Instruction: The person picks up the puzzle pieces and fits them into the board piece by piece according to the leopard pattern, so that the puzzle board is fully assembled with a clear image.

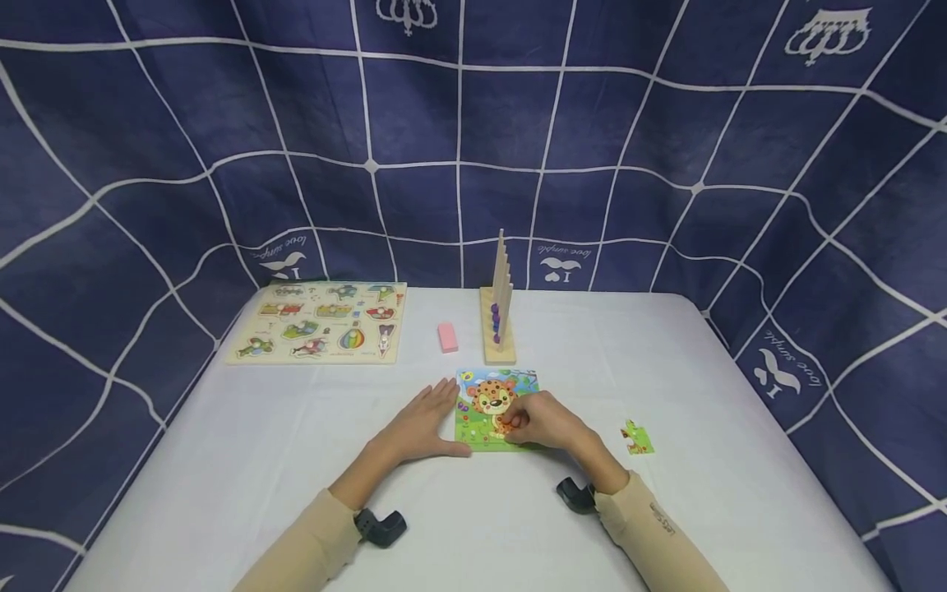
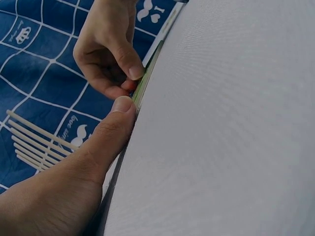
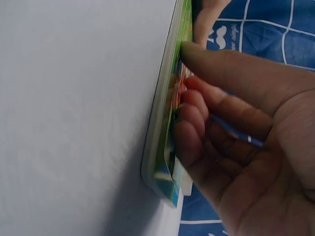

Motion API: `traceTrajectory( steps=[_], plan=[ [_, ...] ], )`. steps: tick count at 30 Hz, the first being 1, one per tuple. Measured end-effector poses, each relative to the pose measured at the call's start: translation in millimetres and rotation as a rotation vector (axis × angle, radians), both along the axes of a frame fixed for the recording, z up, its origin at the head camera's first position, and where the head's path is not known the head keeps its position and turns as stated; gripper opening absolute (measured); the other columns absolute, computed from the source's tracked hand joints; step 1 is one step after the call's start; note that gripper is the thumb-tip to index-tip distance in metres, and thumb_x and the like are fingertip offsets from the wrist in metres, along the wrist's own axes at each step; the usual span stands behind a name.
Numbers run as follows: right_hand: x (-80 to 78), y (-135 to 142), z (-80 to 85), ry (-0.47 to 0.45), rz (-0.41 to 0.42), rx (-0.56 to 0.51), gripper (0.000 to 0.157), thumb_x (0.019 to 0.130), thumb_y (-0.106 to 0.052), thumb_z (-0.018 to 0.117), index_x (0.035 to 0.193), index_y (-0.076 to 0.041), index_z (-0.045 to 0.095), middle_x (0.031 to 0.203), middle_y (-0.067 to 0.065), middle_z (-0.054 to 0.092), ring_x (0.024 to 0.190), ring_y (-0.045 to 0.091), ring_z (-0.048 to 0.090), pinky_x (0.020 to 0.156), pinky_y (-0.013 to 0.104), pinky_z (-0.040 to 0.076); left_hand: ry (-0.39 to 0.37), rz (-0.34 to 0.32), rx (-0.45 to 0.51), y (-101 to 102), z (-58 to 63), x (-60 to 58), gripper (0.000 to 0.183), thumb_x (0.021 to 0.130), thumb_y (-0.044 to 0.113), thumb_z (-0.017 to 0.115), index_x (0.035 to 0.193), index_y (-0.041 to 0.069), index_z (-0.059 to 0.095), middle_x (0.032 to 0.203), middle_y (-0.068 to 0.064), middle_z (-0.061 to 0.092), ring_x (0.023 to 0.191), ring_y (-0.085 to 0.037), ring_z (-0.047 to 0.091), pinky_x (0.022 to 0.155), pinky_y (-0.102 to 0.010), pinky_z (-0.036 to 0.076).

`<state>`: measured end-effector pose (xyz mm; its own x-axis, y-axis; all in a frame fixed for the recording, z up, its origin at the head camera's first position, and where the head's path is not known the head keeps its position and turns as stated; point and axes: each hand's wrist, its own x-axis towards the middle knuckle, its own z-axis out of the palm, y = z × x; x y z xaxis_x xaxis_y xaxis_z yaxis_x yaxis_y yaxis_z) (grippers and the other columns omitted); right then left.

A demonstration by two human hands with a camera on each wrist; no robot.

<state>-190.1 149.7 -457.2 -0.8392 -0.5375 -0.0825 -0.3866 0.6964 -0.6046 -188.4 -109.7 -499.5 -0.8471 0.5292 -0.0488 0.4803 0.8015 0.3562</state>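
Note:
A jigsaw puzzle (image 1: 477, 440) with a cartoon leopard on a green and blue scene lies flat on the table. My left hand (image 1: 427, 422) rests at its left side, fingers spread, thumb against the near left corner. Over the puzzle's lower right part, my right hand (image 1: 546, 421) has its thumb and curled fingers down on a puzzle piece (image 3: 178, 91), which they mostly cover. In the right wrist view, these fingertips touch the board's printed face. A loose jigsaw piece (image 1: 637, 437), green with orange spots, lies to the right of my right hand.
Behind the puzzle stand a pink block (image 1: 447, 337) and a wooden base with upright pegs (image 1: 501, 296) and purple and blue beads. A wooden picture board (image 1: 318, 323) lies at the back left. A blue checked cloth (image 1: 459, 123) hangs around the white table (image 1: 562, 543).

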Motion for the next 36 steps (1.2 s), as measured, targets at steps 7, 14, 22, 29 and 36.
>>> traceTrajectory(
  steps=[7, 14, 22, 29, 36],
  plan=[
    [-0.7, 4.8, 0.4, -0.027, 0.008, 0.013, 0.026, 0.076, -0.013, 0.081, 0.100, -0.006, 0.075, 0.080, -0.005, 0.066, 0.071, 0.007, 0.056, 0.060, 0.018, 0.050, -0.004, 0.002, -0.005, 1.1, -2.3, -0.9, 0.119, 0.071, 0.084, 0.056, 0.155, 0.006, 0.023, 0.164, -0.008, 0.014, 0.153, -0.024, 0.013, 0.126, -0.042, 0.014],
    [-2.4, 6.4, -1.3, -0.039, 0.016, 0.000, 0.027, 0.077, -0.014, 0.081, 0.102, -0.006, 0.074, 0.081, -0.004, 0.066, 0.071, 0.007, 0.056, 0.059, 0.018, 0.050, -0.008, 0.003, -0.014, 1.5, 1.6, -0.2, 0.118, 0.072, 0.083, 0.057, 0.155, 0.007, 0.022, 0.164, -0.008, 0.014, 0.153, -0.023, 0.013, 0.126, -0.042, 0.013],
    [-3.4, 9.4, -0.2, -0.047, 0.065, 0.011, 0.033, 0.074, -0.016, 0.085, 0.103, -0.008, 0.073, 0.082, -0.005, 0.064, 0.069, 0.007, 0.055, 0.060, 0.019, 0.050, -0.007, 0.000, 0.010, 1.6, -0.6, 0.7, 0.118, 0.072, 0.082, 0.057, 0.155, 0.006, 0.021, 0.164, -0.009, 0.014, 0.153, -0.024, 0.013, 0.126, -0.042, 0.015],
    [-3.9, 10.5, 4.1, -0.042, 0.095, -0.002, 0.037, 0.072, -0.018, 0.086, 0.104, -0.009, 0.071, 0.085, -0.003, 0.064, 0.071, 0.009, 0.055, 0.061, 0.019, 0.050, 0.000, -0.002, 0.013, 1.6, -1.2, 0.7, 0.117, 0.073, 0.082, 0.057, 0.154, 0.006, 0.022, 0.164, -0.009, 0.015, 0.153, -0.025, 0.014, 0.126, -0.043, 0.015],
    [-3.8, 11.8, 3.8, -0.036, 0.102, 0.023, 0.043, 0.070, -0.021, 0.088, 0.107, -0.012, 0.070, 0.088, -0.007, 0.063, 0.078, 0.011, 0.055, 0.066, 0.019, 0.048, 0.003, -0.001, 0.002, 1.3, -0.6, 1.5, 0.117, 0.072, 0.082, 0.057, 0.154, 0.006, 0.024, 0.164, -0.008, 0.015, 0.153, -0.024, 0.014, 0.126, -0.043, 0.014]
  ],
)
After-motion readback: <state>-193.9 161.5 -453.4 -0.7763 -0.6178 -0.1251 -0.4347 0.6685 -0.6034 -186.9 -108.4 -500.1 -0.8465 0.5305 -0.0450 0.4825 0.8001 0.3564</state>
